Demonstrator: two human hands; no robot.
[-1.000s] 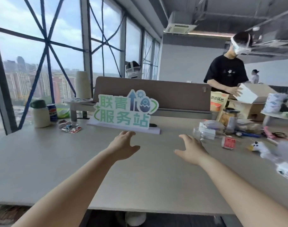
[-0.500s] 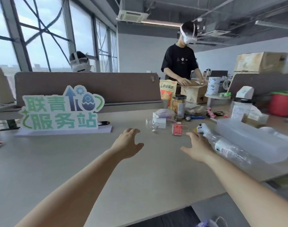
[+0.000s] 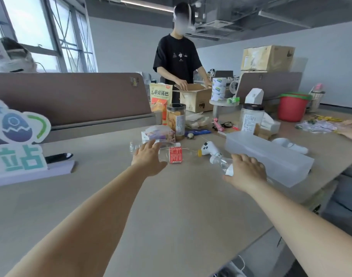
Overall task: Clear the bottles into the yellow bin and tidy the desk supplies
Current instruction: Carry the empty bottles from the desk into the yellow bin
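Clear plastic bottles lying on desk, both hands reaching in, nothing gripped yet.

L→R: left hand [image 3: 149, 159] hovering w/ fingers spread over red-label bottle [image 3: 172, 154] lying on its side; right hand [image 3: 246, 171] coming down, fingers loosely spread, over second bottle [image 3: 221, 163] beside frosted box [image 3: 269, 156]. Yellow bin not in view. Risk, judging: round bottles rolling off if nudged before grasp. Crowding: duck toy [image 3: 208, 148] lying between bottles, snack jar [image 3: 176, 121] and tissue pack [image 3: 159, 134] sitting just behind.
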